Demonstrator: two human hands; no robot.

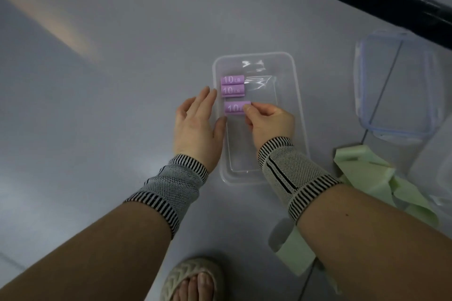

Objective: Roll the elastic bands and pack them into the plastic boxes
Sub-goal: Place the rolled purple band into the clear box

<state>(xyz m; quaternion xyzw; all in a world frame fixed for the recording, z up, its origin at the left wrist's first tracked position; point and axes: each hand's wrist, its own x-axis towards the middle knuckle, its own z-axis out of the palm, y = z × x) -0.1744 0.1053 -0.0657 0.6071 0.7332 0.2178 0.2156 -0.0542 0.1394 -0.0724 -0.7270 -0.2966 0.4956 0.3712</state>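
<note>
Grey floor [122, 80]: clear rectangular plastic box [299, 105], two rolled purple elastic bands [232, 85] inside. Right hand [269, 124] pinches third purple roll [236, 108]; left hand [195, 124] open, steadying the box. Seat it snug against the others.

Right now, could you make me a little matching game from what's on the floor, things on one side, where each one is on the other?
Things:
1. third purple roll
2. green bands
3. clip lid
4. left hand

Places:
A. lying loose right of the clear box
B. far right, near the dark edge
C. pinched by the right hand over the box
D. open against the box's left wall

Pairs: 1-C, 2-A, 3-B, 4-D
</note>
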